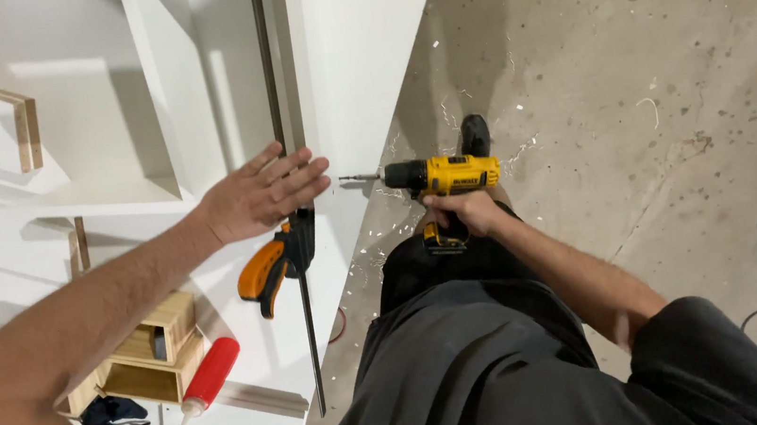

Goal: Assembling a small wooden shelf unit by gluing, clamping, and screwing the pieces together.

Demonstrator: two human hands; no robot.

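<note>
Nearest the camera, the person's dark trousers [481, 362] fill the lower frame, and beyond them the right hand [462, 212] is clenched round the grip of a yellow cordless drill [441, 177]. Its bit points left toward the edge of an upright white panel [353, 73] but stands just short of it, so no screw or hole looks driven here yet. The left hand [261, 195] lies flat and open against the panel, fingers spread, holding nothing. Just below it an orange-handled bar clamp [275, 262] grips the cabinet [104, 139], so the parts seem fixed and ready. Lower left lie a red glue bottle [210, 377] and small wooden blocks [152, 347]. The bit's tip is too small to read, and the clamp bar runs out of frame above.
</note>
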